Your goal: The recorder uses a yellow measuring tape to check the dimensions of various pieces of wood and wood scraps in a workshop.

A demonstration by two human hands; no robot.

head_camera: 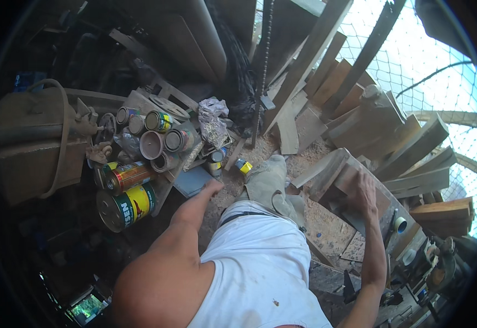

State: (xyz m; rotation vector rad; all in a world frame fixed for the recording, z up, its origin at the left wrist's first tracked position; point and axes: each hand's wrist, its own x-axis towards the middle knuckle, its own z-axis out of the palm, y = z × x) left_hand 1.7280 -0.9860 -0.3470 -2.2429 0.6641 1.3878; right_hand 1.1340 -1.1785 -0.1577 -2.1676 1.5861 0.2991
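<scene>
My left hand (212, 187) hangs over the corner of a flat grey-blue board (190, 181), beside a shelf of paint cans; its fingers are curled, and whether it touches the board or holds anything is unclear. To the right, my right hand (365, 192) reaches over a wooden box-like frame (332, 172), close to a brown panel (347, 180) inside it. Its fingers point away from me, and their grip cannot be made out. Between the hands, a small can with a yellow label (244, 166) lies on the sawdust-covered floor near my trouser leg.
Dusty paint cans (152, 144) crowd the left shelf, with a large labelled can (125, 207) at its near end. A chain (266, 61) hangs ahead. Wood offcuts (415, 143) lean against wire netting (443, 86) at right. A crumpled plastic bag (213, 119) lies beyond the shelf.
</scene>
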